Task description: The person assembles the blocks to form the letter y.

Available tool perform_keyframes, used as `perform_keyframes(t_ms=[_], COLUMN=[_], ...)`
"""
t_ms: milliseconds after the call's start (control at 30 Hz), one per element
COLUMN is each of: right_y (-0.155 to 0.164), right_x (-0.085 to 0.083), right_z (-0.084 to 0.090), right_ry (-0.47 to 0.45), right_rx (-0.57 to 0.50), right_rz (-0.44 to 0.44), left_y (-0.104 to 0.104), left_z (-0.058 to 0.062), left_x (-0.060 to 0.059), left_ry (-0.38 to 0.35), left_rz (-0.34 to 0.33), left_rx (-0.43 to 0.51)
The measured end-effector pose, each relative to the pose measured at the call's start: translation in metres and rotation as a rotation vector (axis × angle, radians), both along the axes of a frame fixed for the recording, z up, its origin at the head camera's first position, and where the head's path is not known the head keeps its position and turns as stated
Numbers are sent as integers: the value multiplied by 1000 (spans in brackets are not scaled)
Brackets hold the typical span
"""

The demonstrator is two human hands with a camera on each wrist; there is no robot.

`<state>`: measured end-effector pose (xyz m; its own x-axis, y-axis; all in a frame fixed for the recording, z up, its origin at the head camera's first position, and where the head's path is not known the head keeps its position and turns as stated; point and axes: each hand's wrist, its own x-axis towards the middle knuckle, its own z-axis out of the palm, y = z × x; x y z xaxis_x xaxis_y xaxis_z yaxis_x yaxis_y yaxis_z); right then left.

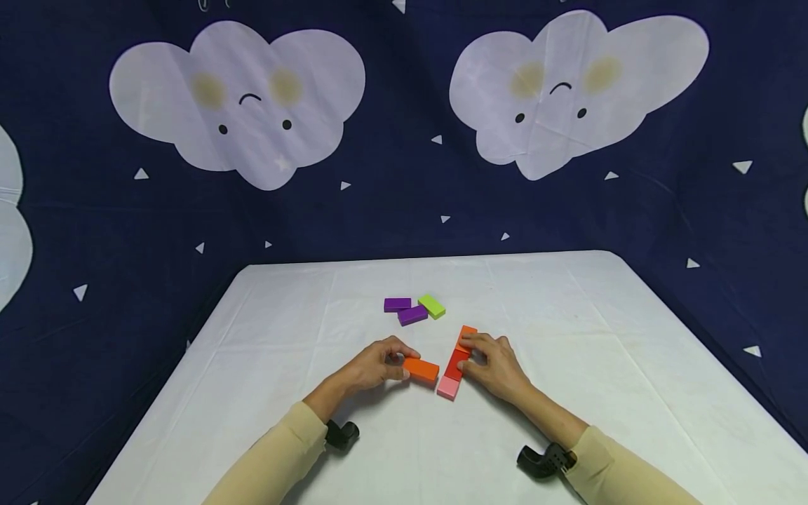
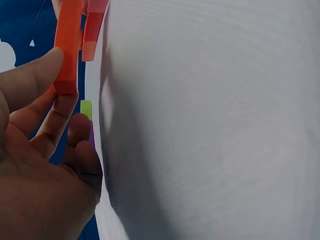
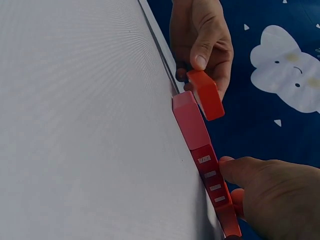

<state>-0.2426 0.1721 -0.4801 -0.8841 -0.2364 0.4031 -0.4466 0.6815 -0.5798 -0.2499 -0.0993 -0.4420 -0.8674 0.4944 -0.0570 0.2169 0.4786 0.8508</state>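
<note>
The held orange block should handle as light and stiff, its smooth faces a bit slippery but hardly fragile; its left end is a sound place to take hold, leaving the other end free. The left hand has it there, thumb and fingers pinching that end, palm turned sideways, with the block apparently raised off the desk just beside a slanting row. That row runs pink block, red block, far orange block (pale bars show on the red one — glare or print, I cannot tell). The right hand comes in from the right, bent over the row, thumb against red and fingers on orange; whether they grip or merely steady it, I cannot tell. Farther off lie two purple blocks and a green block.
</note>
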Motion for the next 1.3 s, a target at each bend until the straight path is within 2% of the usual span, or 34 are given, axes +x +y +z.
perform_keyframes(t_ms=[333, 1300], right_y=[0, 0], right_x=[-1, 1], right_z=[0, 2], right_ry=[-13, -13], right_rx=[1, -1], right_rz=[4, 9], left_y=[1, 6], left_z=[-3, -5], left_x=[-2, 2], left_ry=[-20, 46], left_rz=[-23, -20], left_rx=[-47, -95])
